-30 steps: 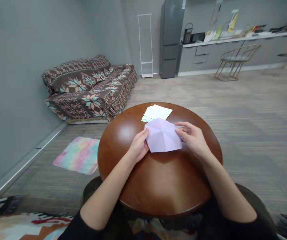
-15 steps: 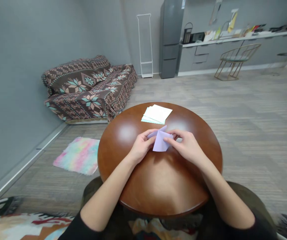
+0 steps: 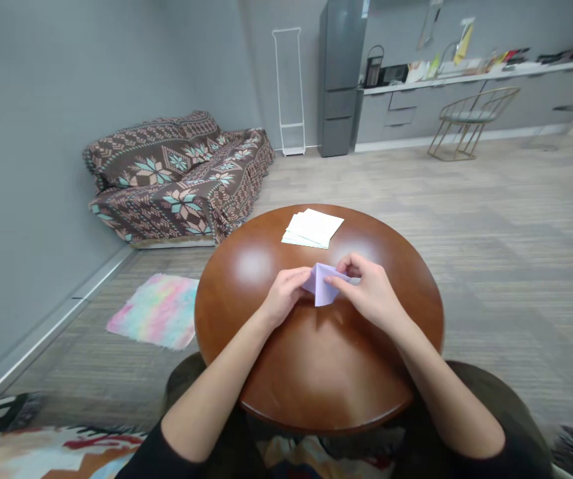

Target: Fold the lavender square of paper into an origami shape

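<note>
A piece of folded purple paper (image 3: 324, 287) is held up just above the round brown table (image 3: 326, 372), between my two hands. My left hand (image 3: 286, 293) is closed on its left side, thumb along the near face and the other fingers behind, partly hidden. On the other side my right hand (image 3: 366, 286) pinches the paper's right flap between thumb and fingers. A crease runs down the middle of the paper, with its faces standing at an angle to each other. Beyond it lies a loose stack of pale square paper sheets (image 3: 313, 228).
A sofa (image 3: 181, 176) under a patterned cover stands at the left, with a fluffy pastel rug (image 3: 159, 309) in front. Farther back are a white rack (image 3: 291, 93), a grey fridge (image 3: 339, 80), a kitchen counter (image 3: 426, 100) and a metal-framed chair (image 3: 470, 120).
The purple paper's flaps have drawn closer together, and its upper flap no longer sticks up. My left thumb has moved up along it; my right hand has shifted slightly.
</note>
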Demonstrator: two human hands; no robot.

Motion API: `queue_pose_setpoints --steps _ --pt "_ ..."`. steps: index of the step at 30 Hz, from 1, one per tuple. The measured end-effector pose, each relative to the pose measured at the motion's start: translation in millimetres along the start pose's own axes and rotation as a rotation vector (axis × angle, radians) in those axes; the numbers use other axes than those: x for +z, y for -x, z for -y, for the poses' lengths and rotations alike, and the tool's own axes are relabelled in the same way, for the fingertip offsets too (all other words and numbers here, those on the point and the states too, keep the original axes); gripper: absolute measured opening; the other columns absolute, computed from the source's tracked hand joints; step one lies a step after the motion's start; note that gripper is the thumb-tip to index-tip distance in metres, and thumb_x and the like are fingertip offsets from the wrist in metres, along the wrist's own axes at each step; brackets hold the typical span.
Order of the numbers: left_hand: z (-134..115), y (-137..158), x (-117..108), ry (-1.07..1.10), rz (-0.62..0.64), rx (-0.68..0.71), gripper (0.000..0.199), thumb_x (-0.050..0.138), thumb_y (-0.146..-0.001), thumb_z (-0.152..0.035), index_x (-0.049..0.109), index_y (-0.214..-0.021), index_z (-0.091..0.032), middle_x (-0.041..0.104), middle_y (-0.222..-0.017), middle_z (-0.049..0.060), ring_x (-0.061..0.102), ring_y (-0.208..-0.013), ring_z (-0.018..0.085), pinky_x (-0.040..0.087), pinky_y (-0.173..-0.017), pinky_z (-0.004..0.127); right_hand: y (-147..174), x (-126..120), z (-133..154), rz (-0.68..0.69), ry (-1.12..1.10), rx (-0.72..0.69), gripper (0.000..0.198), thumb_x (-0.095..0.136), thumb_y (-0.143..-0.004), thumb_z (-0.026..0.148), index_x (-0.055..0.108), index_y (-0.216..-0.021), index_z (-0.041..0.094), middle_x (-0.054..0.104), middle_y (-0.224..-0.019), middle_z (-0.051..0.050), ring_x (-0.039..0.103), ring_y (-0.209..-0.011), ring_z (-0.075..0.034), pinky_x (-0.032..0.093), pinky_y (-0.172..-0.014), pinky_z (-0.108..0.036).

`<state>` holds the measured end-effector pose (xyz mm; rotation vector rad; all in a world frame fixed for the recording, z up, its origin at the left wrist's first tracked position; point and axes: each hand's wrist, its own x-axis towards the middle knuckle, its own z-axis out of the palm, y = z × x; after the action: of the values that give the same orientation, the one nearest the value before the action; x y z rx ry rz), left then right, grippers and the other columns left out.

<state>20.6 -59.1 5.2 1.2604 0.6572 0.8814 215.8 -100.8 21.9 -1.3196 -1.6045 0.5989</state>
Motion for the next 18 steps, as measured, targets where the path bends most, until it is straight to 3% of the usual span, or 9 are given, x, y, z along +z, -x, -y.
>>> queue_pose_setpoints --steps 3,10,14,18 --pt "-4.1 1.6 3.2 -0.07 -0.042 0.031 0.038 0.073 -0.083 -0.048 0.079 -0.102 -0.016 0.074 -0.09 0.008 0.065 -0.077 0.02 0.049 -0.074 0.029 -0.1 2.3 -2.0 0.014 -0.018 0.035 0.021 0.072 -0.084 0.035 0.054 -0.085 0.024 0.064 -0.079 0.0 0.059 -0.07 -0.019 0.044 -0.064 -0.031" --pt "-2.7 -2.6 5.2 -0.259 -0.228 0.12 0.034 0.073 -0.082 -0.047 0.079 -0.079 -0.014 0.069 -0.073 0.004 0.055 -0.067 0.016 0.042 -0.064 0.026 -0.7 4.8 -1.7 0.071 -0.111 0.032 0.02 0.07 -0.086 0.036 0.055 -0.093 0.024 0.068 -0.079 0.0 0.064 -0.072 -0.02 0.047 -0.066 -0.032" --pt "3.6 -4.1 -0.7 -0.177 -0.294 0.094 0.036 0.074 -0.082 -0.049 0.075 -0.072 -0.014 0.063 -0.067 0.002 0.051 -0.062 0.013 0.041 -0.059 0.025 -2.2 0.6 -1.0 0.074 -0.259 0.115 0.022 0.07 -0.087 0.036 0.057 -0.1 0.023 0.072 -0.076 -0.001 0.069 -0.074 -0.021 0.052 -0.073 -0.035" --pt "6.1 -5.3 -3.5 0.026 -0.366 0.037 0.033 0.076 -0.079 -0.047 0.076 -0.082 -0.014 0.067 -0.073 0.004 0.058 -0.066 0.016 0.049 -0.061 0.027 -3.8 -3.7 -4.1 0.096 -0.399 0.167 0.028 0.071 -0.086 0.038 0.057 -0.104 0.023 0.077 -0.086 -0.004 0.074 -0.081 -0.023 0.056 -0.083 -0.04"
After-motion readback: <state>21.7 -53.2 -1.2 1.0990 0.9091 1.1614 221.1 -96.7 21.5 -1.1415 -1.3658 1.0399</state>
